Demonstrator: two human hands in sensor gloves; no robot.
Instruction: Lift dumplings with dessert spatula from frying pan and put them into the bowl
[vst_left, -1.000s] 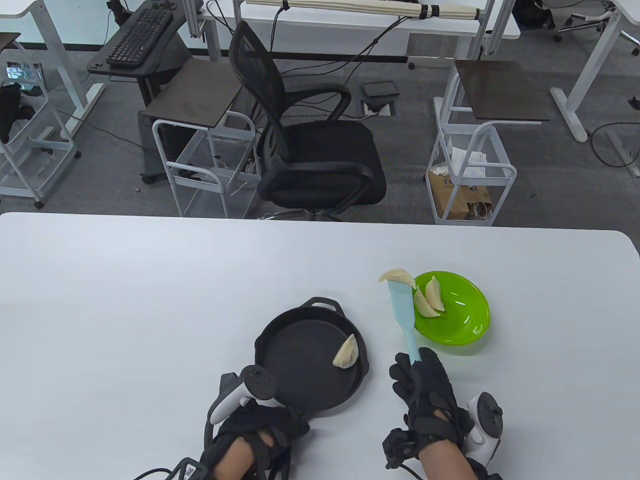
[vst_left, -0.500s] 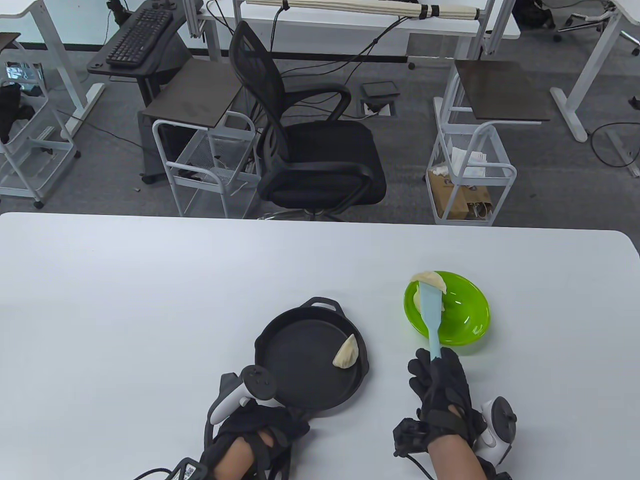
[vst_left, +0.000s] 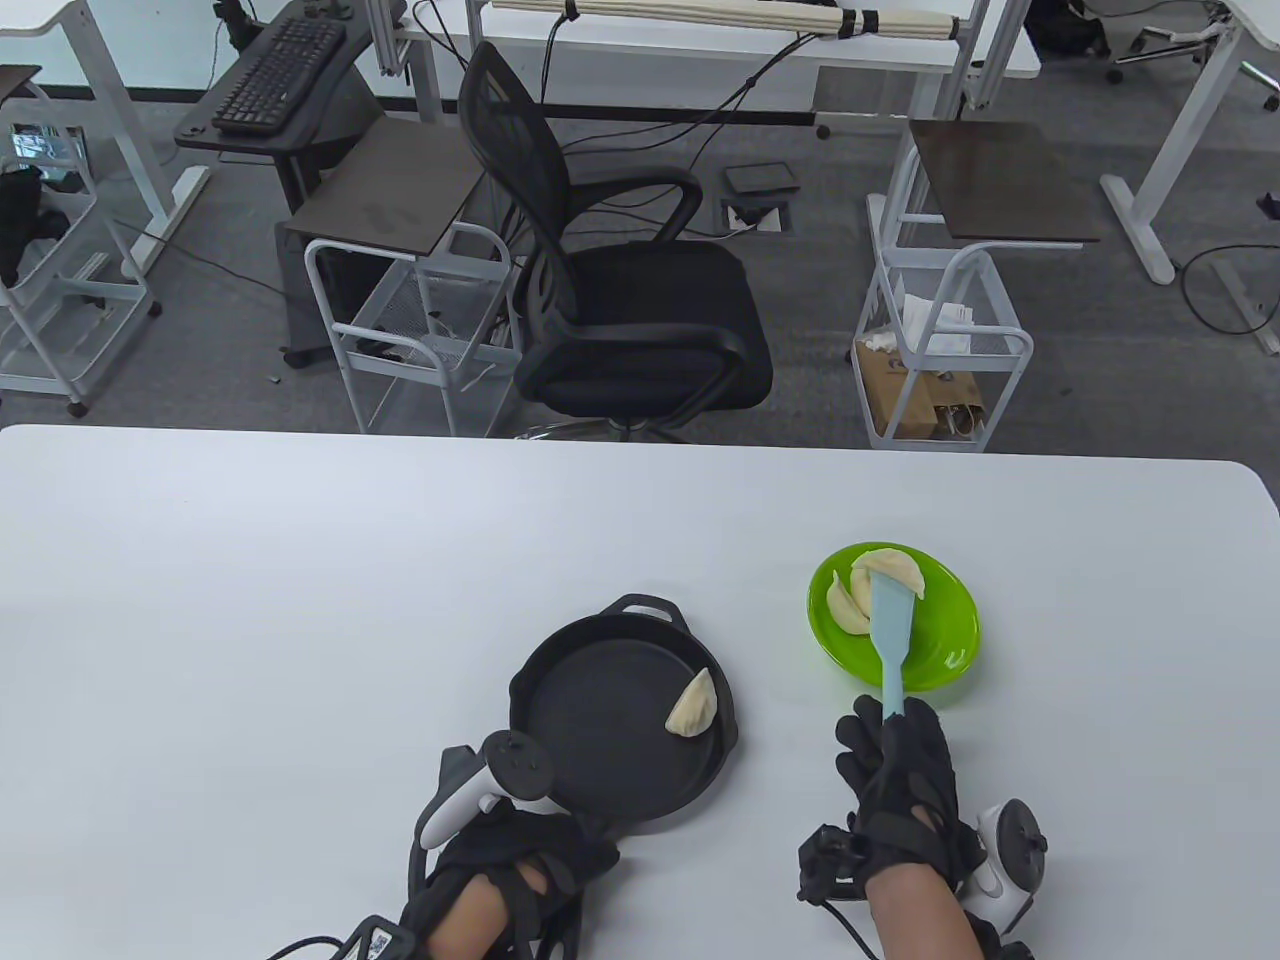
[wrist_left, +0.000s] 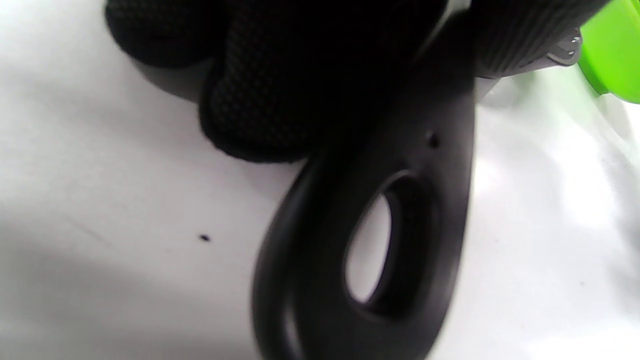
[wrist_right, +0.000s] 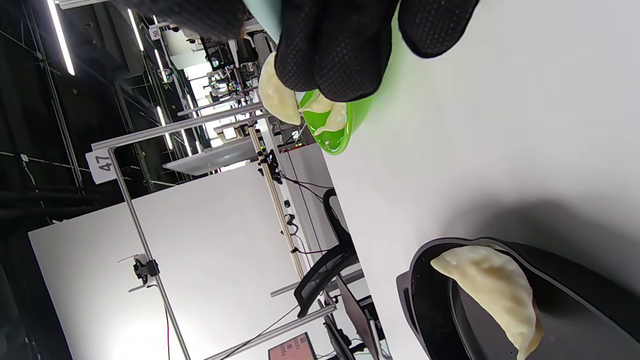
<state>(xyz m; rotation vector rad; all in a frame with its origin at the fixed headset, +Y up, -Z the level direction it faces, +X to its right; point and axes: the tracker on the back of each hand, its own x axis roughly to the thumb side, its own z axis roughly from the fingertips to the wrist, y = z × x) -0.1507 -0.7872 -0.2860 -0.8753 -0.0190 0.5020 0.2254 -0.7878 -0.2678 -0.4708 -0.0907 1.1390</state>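
While right fingers (vst_left: 868, 735) grip the spatula (vst_left: 889, 632) tipping a third dumpling (vst_left: 888, 568) into the bowl (vst_left: 950, 640), left fingers (wrist_left: 260, 100) grip the pan (vst_left: 610, 720); one dumpling (vst_left: 693, 705) remains.

Table cam I read from: high, near side, looking down and out past the table (vst_left: 300, 560). Left wrist cam: tight on the pan handle (wrist_left: 370, 240). Right wrist cam: rolled sideways. All three catch the green bowl (vst_left: 940, 640) (wrist_left: 612, 50) (wrist_right: 340, 127).

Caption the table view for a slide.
Right hand holds spatula carrying a dumpling over the green bowl; left hand steadies pan.
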